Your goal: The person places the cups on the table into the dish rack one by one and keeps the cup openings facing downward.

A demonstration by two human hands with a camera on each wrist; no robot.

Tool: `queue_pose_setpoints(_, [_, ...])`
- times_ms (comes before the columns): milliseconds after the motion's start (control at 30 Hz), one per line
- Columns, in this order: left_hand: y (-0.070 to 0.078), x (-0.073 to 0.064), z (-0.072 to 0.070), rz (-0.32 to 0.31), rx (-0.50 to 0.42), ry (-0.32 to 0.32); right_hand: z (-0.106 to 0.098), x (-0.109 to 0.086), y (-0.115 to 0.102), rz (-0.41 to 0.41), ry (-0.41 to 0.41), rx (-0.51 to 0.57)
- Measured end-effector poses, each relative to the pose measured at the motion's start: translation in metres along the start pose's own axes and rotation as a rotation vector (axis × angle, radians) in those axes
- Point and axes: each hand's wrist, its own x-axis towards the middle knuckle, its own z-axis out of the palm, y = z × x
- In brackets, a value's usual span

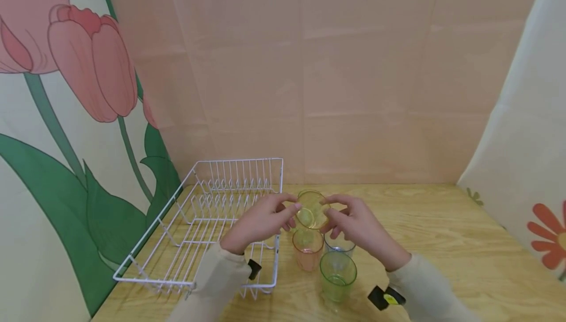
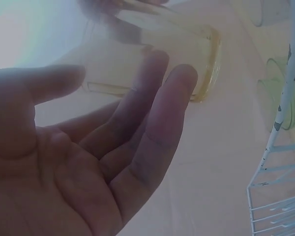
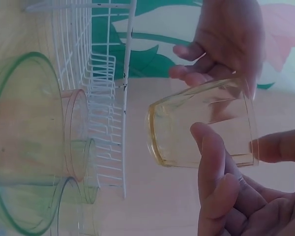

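Observation:
Both hands hold a clear yellow glass (image 1: 313,210) up over the table, its mouth facing the head camera. My left hand (image 1: 267,219) grips its left side; in the left wrist view that thumb is at the rim and the fingers lie along the wall. On the other side my right hand (image 1: 357,219) has its thumb (image 3: 275,149) at the rim and fingers bent against the wall. Just below stand an orange-pink glass (image 1: 307,253), a bluish clear glass (image 1: 346,246) partly hidden by the right hand, and a green glass (image 1: 338,282) nearest me.
A white wire dish rack (image 1: 152,279) stands to the left, under my left forearm, its right edge beside the glasses. The wood-grain table (image 1: 424,223) reaches back to a pinkish cloth wall (image 1: 362,76). A flower-printed cloth (image 1: 110,160) hangs at the left.

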Motion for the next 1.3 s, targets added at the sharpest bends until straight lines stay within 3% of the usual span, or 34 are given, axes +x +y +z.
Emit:
queue_pose_setpoints(267, [0.0025, -0.0026, 0.0018, 0.026, 0.015, 0.019, -0.0061, 0.0036, 0.0008, 0.049, 0.000, 0.133])
queue_pose_setpoints(833, [0.0047, -0.0053, 0.0065, 0.053, 0.049, -0.031, -0.0080, 0.0075, 0.0034, 0.166, -0.024, 0.090])
queue_pose_setpoints(1033, [0.0047, -0.0041, 0.0073, 0.032, 0.049, -0.044, -0.0070, 0.0051, 0.0049, 0.179, -0.017, 0.067])
queue_pose_setpoints(1300, [0.0041, -0.0018, 0.0081, -0.035, -0.047, -0.009, -0.0069, 0.0028, 0.0036, 0.167, -0.019, 0.063])
